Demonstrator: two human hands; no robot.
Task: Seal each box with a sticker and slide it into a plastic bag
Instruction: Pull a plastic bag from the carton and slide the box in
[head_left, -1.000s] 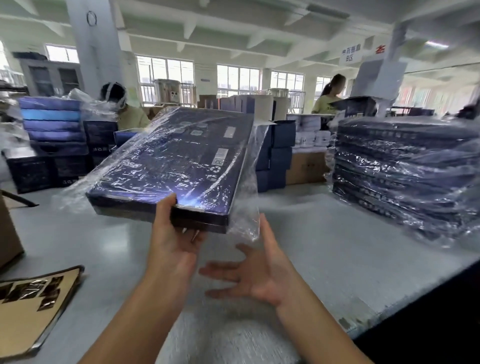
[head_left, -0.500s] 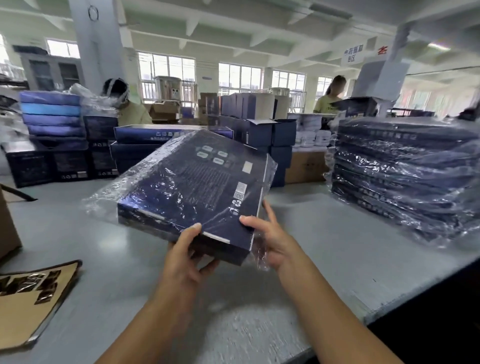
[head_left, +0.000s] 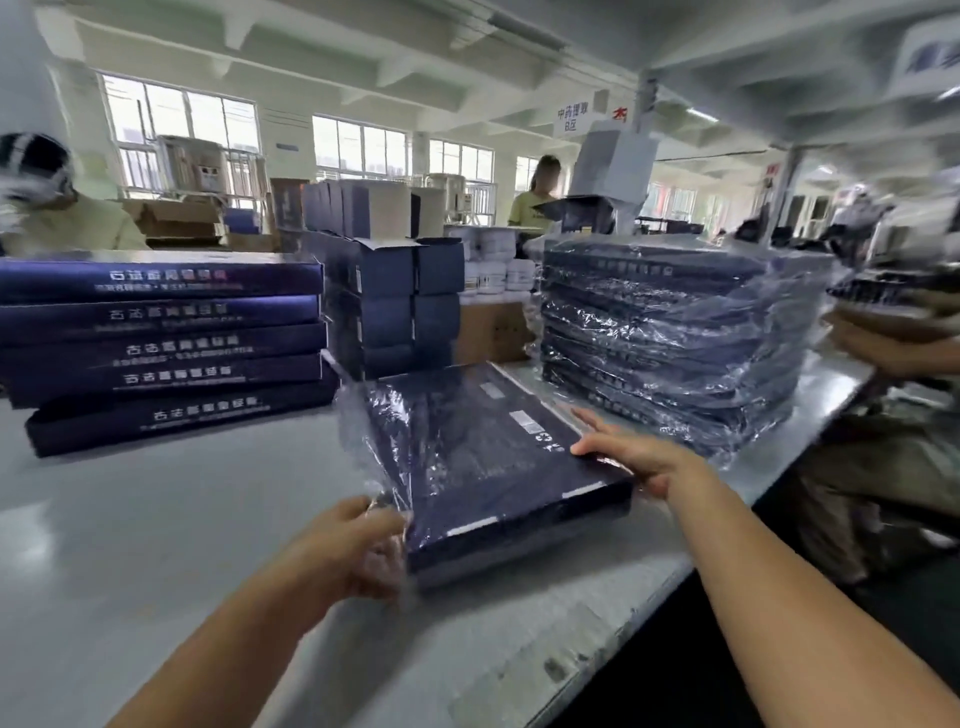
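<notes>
Grey worktop (head_left: 156, 519), right edge. Pinches plastic bag (head_left: 363, 431) with left hand (head_left: 348, 545) at near corner of box (head_left: 478, 457); lays straight-fingered right hand (head_left: 639, 457) on its right side. Points lengthwise toward far edge, beside bagged stack (head_left: 675, 332).

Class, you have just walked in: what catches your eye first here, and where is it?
The dark box in its shiny bag lies centre on the table, the left hand gripping the loose plastic and the right hand flat on its right edge. Next come the glossy bagged stack to its right and the bare stack at left.
</notes>
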